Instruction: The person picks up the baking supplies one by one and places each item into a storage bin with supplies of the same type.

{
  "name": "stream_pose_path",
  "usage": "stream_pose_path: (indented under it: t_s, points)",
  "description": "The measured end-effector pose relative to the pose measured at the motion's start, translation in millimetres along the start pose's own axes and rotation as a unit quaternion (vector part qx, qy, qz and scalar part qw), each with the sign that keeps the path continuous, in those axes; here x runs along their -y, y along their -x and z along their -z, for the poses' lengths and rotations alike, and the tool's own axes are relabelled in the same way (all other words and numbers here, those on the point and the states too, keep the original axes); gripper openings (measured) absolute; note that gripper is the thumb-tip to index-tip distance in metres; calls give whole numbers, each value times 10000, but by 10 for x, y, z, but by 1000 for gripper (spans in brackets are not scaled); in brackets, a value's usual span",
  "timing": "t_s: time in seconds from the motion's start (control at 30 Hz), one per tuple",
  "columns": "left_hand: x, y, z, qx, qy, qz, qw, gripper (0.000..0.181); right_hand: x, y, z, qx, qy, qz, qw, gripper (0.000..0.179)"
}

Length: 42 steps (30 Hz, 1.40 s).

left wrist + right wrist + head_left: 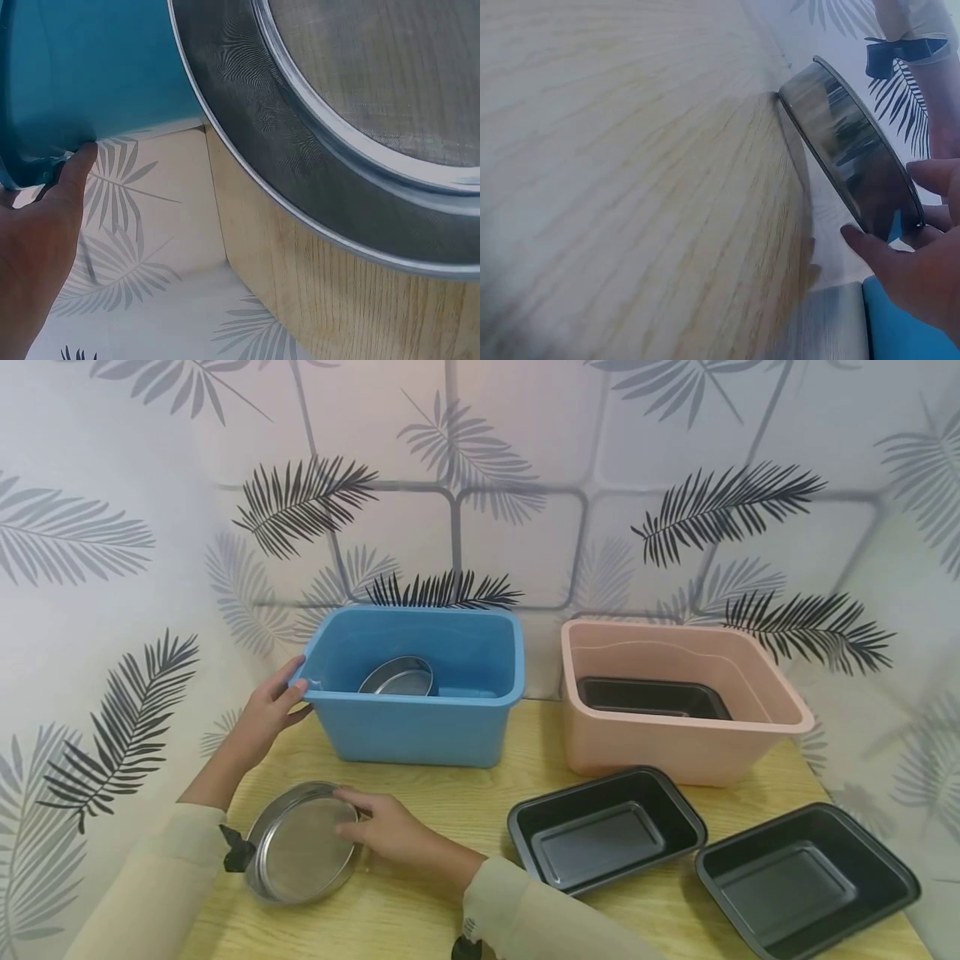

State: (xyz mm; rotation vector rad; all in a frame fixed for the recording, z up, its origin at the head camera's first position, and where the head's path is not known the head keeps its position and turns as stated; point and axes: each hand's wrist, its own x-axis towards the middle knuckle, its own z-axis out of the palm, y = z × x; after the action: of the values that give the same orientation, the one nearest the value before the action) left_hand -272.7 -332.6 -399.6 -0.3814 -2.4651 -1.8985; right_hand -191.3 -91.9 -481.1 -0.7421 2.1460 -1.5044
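A round metal sieve [303,852] with a flat mesh bottom is at the front left of the table, seen edge-on in the right wrist view. My right hand [393,831] pinches its rim on the right side, thumb and fingers around the edge. My left hand [266,714] grips the left rim of a blue plastic tub [420,727]; some of its fingers are hidden there. In the left wrist view the sieve's mesh [382,75] fills the upper right. Inside the blue tub lies another round metal piece [405,678], tilted and partly hidden by the front wall.
Right of the blue tub stands a pink tub [645,743] with a black rectangular pan [652,696] inside. Two more black pans, one nearer the middle [600,831] and one at the right [810,877], lie on the wooden table [420,802]. A patterned wall covering rises behind.
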Motion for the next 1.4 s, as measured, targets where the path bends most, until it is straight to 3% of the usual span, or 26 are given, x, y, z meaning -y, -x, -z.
stream_pose_path:
  t_s: [0.6,0.83,1.07,1.4]
  points:
    - [0,8,-3,23,88,-36,10000,68,130,31,121,-183,-281,-167,9993,52]
    - [-22,16,-17,-28,87,11,10000,68,145,75,214,-232,-802,-395,9957,50]
    - [-15,-8,-47,-22,236,-2,9997,68,186,163,399,-81,-1387,-258,9900,53]
    - [-34,6,-32,-26,171,-12,9998,68,192,237,568,-93,-1478,-270,9886,53]
